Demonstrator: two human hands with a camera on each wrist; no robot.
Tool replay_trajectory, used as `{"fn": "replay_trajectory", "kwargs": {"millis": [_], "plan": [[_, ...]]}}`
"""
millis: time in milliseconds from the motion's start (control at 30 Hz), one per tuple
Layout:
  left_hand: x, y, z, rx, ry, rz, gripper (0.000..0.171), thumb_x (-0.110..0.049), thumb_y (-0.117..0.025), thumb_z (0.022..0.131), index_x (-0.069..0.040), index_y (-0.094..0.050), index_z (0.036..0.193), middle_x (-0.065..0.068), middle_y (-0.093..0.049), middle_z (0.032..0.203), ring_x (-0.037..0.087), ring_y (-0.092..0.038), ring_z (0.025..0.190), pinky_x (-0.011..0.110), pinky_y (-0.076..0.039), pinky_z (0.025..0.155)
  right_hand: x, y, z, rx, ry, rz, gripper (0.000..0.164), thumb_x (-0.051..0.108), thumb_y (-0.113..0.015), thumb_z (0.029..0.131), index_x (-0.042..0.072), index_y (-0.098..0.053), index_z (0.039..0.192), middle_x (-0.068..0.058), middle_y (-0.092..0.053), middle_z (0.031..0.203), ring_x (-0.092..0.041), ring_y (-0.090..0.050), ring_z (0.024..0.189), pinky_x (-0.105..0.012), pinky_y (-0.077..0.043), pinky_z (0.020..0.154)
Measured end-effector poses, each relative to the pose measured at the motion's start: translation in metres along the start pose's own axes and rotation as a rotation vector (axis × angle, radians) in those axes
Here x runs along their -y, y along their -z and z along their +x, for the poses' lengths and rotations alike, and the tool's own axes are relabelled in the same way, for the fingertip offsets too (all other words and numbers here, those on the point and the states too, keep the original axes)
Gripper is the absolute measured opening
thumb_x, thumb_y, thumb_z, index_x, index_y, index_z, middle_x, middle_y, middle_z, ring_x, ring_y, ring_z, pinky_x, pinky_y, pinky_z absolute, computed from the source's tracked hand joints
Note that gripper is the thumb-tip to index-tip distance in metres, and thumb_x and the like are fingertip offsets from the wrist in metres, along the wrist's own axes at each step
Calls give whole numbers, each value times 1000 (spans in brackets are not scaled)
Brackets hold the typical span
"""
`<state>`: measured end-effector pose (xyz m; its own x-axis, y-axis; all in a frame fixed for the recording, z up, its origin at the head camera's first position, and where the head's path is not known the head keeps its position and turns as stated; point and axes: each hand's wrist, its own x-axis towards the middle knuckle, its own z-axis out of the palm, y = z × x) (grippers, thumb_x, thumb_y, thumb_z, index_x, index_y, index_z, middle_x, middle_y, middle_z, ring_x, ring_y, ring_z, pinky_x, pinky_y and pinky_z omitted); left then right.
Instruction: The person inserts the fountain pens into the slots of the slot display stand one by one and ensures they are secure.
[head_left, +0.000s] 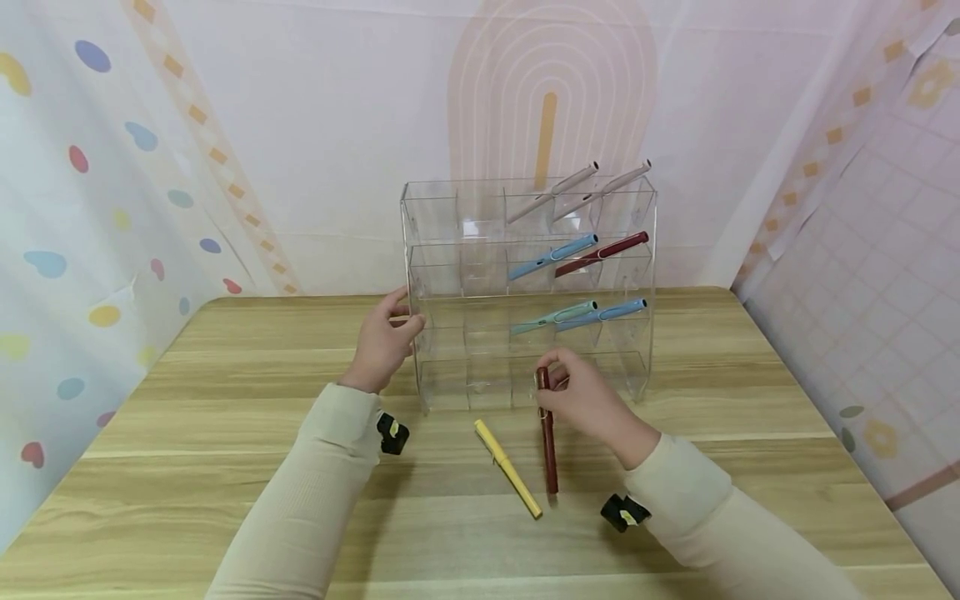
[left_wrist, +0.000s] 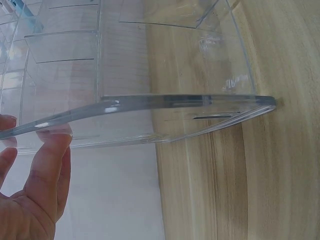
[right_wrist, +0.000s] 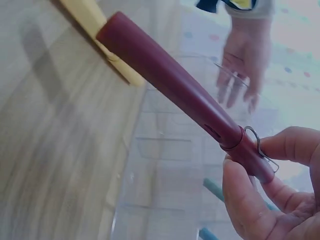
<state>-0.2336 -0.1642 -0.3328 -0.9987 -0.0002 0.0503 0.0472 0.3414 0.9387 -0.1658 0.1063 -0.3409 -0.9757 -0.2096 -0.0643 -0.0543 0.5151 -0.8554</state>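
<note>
A clear tiered pen rack (head_left: 487, 296) stands upright on the table, holding several slanted pens in its right half. My left hand (head_left: 382, 340) grips the rack's left side wall, thumb by the front edge; in the left wrist view its fingers (left_wrist: 45, 175) touch the clear panel. In front of the rack, my right hand (head_left: 585, 396) pinches a dark red pen (head_left: 550, 454) near its clip end. That red pen (right_wrist: 175, 82) slants across the right wrist view, other end pointing away from the hand. Left of it, a yellow pen (head_left: 508, 468) lies on the table.
White-grey pens (head_left: 603, 196) sit on the top tier. Below are a blue pen (head_left: 555, 257) and a dark red one (head_left: 603, 254); lower still, a green pen (head_left: 555, 318) beside another blue pen (head_left: 603, 315). A patterned curtain (head_left: 337, 125) hangs behind the wood-grain table (head_left: 225, 467).
</note>
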Motion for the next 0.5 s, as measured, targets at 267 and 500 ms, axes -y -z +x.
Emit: {"fn": "replay_trajectory", "kwargs": {"millis": [267,500], "plan": [[-1,0,1,-2,10,-17,59,-9,-51,98,-15,-30,153,23,-43,132,33,-50,117,36,-54,79,-1,17,-4,-125,22,197,34,3,-60,91,0,-47,122,-17,-55,102,-19,-58,81,-37,-56,66],[0,1,1,1,7,-11,59,-10,-51,98,-14,-29,153,23,-42,133,33,-49,118,35,-53,78,1,27,-6,-294,-11,325,37,3,-62,91,1,-45,124,-14,-55,105,-7,-59,79,-24,-55,64]]}}
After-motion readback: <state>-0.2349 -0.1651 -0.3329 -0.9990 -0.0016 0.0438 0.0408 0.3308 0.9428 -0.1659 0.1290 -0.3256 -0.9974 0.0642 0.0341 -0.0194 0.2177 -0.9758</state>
